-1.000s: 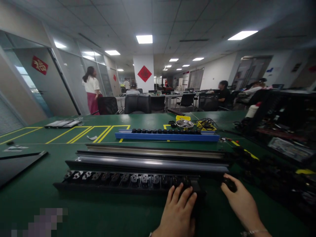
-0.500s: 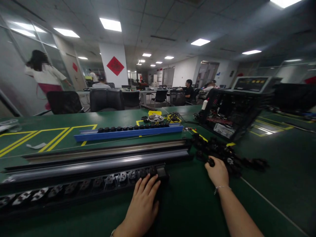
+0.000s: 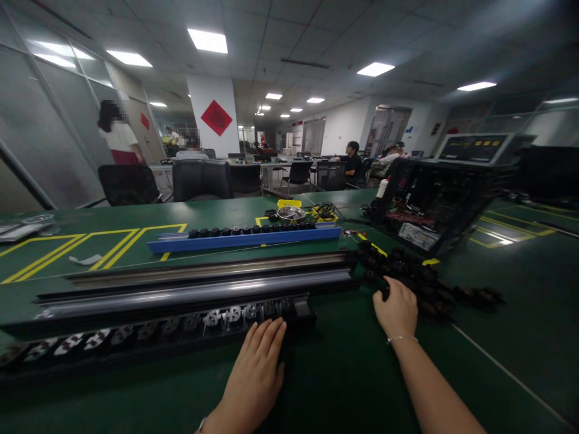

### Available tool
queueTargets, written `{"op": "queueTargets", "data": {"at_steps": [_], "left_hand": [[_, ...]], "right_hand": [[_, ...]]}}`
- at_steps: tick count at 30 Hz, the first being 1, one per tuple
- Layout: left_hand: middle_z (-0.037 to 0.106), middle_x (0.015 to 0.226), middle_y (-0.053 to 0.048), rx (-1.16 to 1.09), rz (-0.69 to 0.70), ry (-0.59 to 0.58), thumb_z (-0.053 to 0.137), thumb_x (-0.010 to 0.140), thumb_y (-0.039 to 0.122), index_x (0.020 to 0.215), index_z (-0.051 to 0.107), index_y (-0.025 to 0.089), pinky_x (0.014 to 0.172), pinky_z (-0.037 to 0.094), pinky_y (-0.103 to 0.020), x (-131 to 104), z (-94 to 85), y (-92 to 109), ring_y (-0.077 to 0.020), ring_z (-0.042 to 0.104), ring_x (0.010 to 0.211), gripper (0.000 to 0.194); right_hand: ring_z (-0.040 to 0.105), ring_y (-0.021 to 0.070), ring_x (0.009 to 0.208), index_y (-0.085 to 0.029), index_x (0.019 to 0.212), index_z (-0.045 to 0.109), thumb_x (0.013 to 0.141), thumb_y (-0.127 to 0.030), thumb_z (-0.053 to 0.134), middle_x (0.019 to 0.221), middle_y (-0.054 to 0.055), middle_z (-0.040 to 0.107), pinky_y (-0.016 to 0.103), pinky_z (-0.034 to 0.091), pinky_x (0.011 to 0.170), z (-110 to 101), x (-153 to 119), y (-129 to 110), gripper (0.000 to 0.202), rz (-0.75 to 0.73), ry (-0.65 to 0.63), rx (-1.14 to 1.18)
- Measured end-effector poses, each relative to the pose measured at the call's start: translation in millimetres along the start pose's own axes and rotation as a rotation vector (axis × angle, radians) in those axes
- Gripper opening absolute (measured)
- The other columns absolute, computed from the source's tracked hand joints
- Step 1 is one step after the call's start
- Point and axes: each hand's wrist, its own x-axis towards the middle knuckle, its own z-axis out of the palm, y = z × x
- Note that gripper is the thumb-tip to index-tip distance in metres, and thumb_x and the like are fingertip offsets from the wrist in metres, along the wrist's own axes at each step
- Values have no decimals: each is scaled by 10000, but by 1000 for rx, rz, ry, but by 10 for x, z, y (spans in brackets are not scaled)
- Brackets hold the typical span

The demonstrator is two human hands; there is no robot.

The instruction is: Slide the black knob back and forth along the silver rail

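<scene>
A long black rail [image 3: 136, 355] holding a row of black and metallic parts lies at the front left. My left hand [image 3: 257, 367] rests with fingertips on the near edge of this rail, close to its right end, fingers extended. My right hand [image 3: 397, 307] is at the left side of a pile of black parts [image 3: 420, 277], its fingers curled around a black piece [image 3: 385, 291] that is partly hidden. Behind the filled rail lie two more long rails, one with a shiny grey channel [image 3: 203, 293].
Farther back are a blue rail [image 3: 253, 240] with black parts, a metal bowl [image 3: 291, 213] and cables. An open computer case [image 3: 434, 205] stands at the right. Chairs and several people are beyond the green table [image 3: 325, 386].
The view has shifted slightly, so the table items appear farther right. My right hand has moved slightly nearer the pile. The person at the far left has turned and moved right.
</scene>
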Motion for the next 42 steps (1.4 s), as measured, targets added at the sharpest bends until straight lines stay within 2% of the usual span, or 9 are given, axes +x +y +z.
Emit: {"op": "queueTargets", "data": {"at_steps": [3,5,8,10,12,20,29,36,42], "left_hand": [[471,1354,-45,26,-16,35,435,751,119,1364,329,217,1033,368,-439,-19,28,-24,-221,429,1225,630],[488,1334,-43,20,-29,54,442,737,112,1346,358,227,1029,371,-435,-10,43,-25,-220,449,1203,626],[510,1307,-35,-13,-41,71,445,711,90,1325,384,241,1024,374,-434,9,67,-24,-217,462,1184,635],[520,1294,-30,-38,-46,82,446,695,80,1307,404,246,1015,381,-435,15,84,-25,-218,462,1181,636],[530,1279,-28,-56,-56,97,445,677,72,1287,426,247,1009,388,-433,20,99,-25,-219,463,1177,635],[557,1229,-27,-73,-63,151,455,686,74,1227,473,227,997,404,-400,42,116,-19,-203,482,1137,563],[567,1215,-24,-101,-61,147,451,690,59,1218,489,224,980,426,-379,56,59,-39,-193,495,1116,555],[572,1206,-29,-117,-54,166,478,690,77,1225,492,225,971,432,-380,49,99,-56,-192,498,1112,556],[569,1215,-26,-115,-60,165,480,700,85,1234,490,240,960,442,-383,49,108,-61,-196,504,1107,556]], "right_hand": [[463,268,1123,-102,1132,561,801,-301,390,1168,157,554,412,329,1008,-12,-156,-427,422,-166,6,157],[476,239,1122,-139,1133,568,817,-302,411,1161,117,568,397,342,1013,9,-322,-784,389,-235,-64,307],[505,218,1115,-185,1177,549,827,-345,442,1167,87,584,398,394,982,66,-602,-1278,399,-240,-177,496],[521,221,1106,-184,1212,532,810,-350,486,1174,90,592,403,416,960,95,-750,-1498,437,-265,-275,551],[510,233,1125,-205,1164,577,796,-338,521,1142,69,620,424,396,977,105,-832,-1609,395,-309,-338,544],[518,232,1124,-204,1055,645,751,-244,548,1055,53,663,420,409,979,107,-841,-1621,321,-285,-339,525],[560,226,1056,-157,1034,638,724,-180,504,1054,103,646,415,442,952,214,-867,-1568,338,-270,-221,511],[538,233,1095,-158,1022,626,714,-162,505,1093,110,633,423,437,956,266,-840,-1469,330,-270,-138,519],[602,207,1008,-152,1064,610,721,-185,481,1075,100,647,363,476,912,251,-786,-1392,368,-180,-180,514]]}}
